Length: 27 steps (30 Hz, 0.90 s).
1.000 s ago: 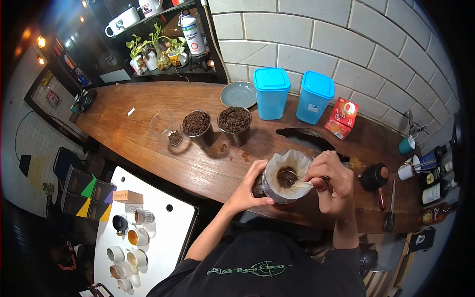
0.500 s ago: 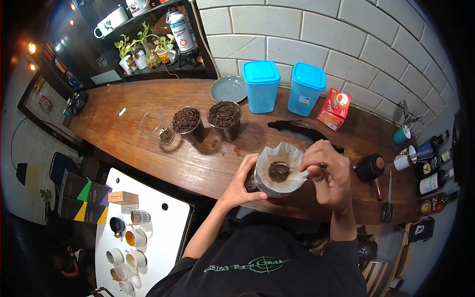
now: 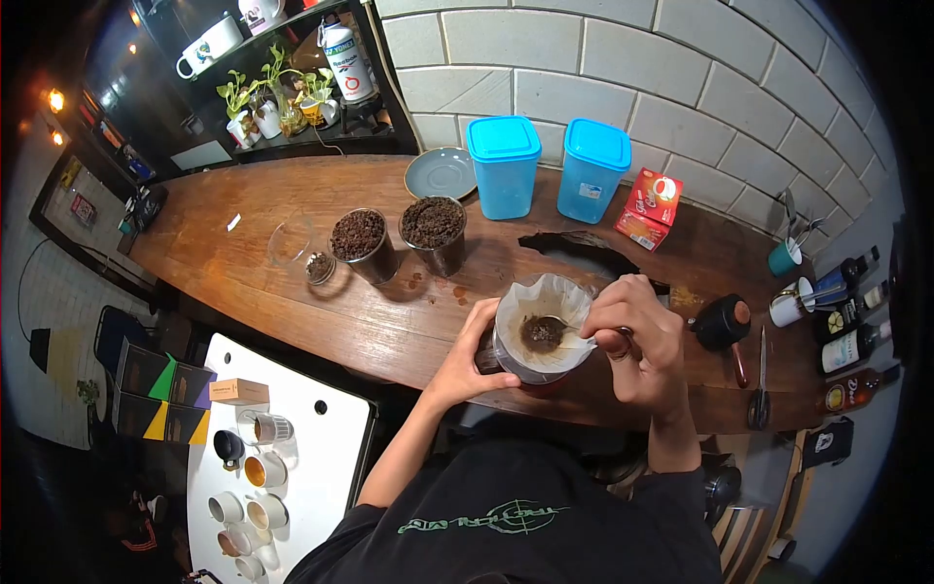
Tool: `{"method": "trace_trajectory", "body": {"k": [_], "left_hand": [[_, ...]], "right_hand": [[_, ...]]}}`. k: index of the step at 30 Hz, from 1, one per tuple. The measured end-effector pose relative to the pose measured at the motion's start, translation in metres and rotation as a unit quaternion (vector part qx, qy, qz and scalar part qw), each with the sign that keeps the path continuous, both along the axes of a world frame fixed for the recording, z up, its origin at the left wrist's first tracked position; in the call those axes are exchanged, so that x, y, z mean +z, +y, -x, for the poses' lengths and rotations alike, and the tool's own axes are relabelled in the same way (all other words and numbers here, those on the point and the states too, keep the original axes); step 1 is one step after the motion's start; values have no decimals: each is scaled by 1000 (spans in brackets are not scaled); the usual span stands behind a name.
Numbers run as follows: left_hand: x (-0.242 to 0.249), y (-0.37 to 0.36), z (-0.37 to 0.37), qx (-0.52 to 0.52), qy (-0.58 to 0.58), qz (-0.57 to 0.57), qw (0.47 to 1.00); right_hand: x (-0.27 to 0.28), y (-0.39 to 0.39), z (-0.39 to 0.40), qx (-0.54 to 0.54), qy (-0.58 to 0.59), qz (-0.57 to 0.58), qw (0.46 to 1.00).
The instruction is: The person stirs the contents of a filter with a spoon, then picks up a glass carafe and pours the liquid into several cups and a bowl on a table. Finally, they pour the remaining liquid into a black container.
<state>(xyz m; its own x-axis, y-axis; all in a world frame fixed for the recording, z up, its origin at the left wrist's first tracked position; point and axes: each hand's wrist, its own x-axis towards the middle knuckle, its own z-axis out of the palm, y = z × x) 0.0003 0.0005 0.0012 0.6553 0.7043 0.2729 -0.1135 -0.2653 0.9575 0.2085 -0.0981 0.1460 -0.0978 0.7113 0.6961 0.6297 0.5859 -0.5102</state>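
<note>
A white paper filter (image 3: 520,302) lines a clear coffee dripper (image 3: 519,367) near the counter's front edge. Dark wet coffee grounds (image 3: 541,336) lie at the bottom of the paper. My left hand (image 3: 465,365) is closed around the dripper's left side, thumb along its front. Over the right rim, my right hand (image 3: 642,341) pinches a metal spoon (image 3: 567,325); its bowl is down in the grounds and mostly hidden. Whatever stands under the dripper is largely covered. Two tall cups of dark crumbly grounds, a left cup (image 3: 368,255) and a right cup (image 3: 435,243), stand farther back.
Two blue-lidded containers (image 3: 504,180), a red box (image 3: 650,207) and a grey plate (image 3: 440,175) line the wall. A small glass jar (image 3: 319,268) stands left. On the right are a black-headed tool (image 3: 722,323), scissors (image 3: 760,404) and bottles (image 3: 849,360). Mugs (image 3: 265,469) occupy the white table.
The spoon's bowl, plainly visible before, has sunk into the grounds, which look wetter and more spread. Both hands keep their holds. The whole view has shifted slightly.
</note>
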Motion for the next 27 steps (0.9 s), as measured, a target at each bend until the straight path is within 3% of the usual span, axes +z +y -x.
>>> {"method": "trace_trajectory", "body": {"k": [6,12,22,27], "left_hand": [[1,0,0,-3,2,-1,1000],[1,1,1,-10,5,-15,1000],[3,5,1,-30,4,-31,999],[1,4,0,-35,-2,-17,999]], "right_hand": [[2,4,-4,8,39,-12,999],[7,4,4,54,-15,-7,998],[2,2,3,8,-4,-15,1000],[1,2,1,44,23,10,999]]}}
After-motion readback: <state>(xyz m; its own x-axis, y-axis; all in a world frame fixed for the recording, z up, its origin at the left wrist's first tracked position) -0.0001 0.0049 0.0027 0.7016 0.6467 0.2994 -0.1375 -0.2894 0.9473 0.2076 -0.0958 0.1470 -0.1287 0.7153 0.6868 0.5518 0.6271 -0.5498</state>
